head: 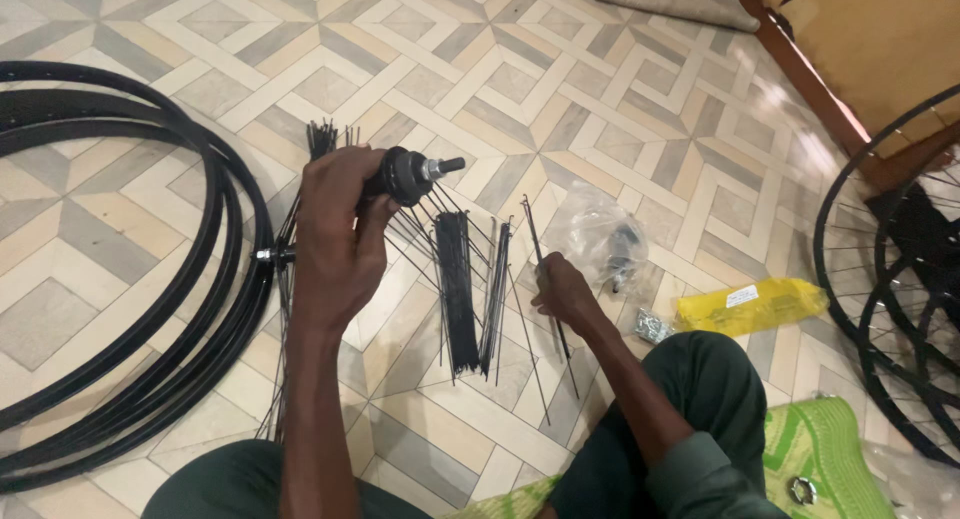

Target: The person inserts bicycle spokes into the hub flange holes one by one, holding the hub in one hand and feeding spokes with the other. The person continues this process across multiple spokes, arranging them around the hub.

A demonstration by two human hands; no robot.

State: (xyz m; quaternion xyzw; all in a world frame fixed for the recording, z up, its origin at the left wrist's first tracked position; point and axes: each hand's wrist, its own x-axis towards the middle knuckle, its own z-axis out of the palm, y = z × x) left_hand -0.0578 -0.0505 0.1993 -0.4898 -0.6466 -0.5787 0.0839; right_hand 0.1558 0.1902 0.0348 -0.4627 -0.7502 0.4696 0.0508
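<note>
- Hands work apart: left hand (pixel 335 241) is wrapped tight round the hub (pixel 408 174), right hand (pixel 563 291) pinches one spoke (pixel 541 264) off the floor (pixel 620 109).
- Best to hold the hub steady and aim the spoke tip at one hole.
- Spokes (pixel 458 284) lie between the hands.
- Rims (pixel 215 219) crowd the left, wheels (pixel 880 279) the right; open floor lies ahead.

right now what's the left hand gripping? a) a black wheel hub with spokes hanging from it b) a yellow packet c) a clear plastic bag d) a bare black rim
a: the left hand is closed around a black wheel hub, its axle end pointing right and thin spokes trailing down from it, while the right hand pinches a single spoke over the floor.
</note>
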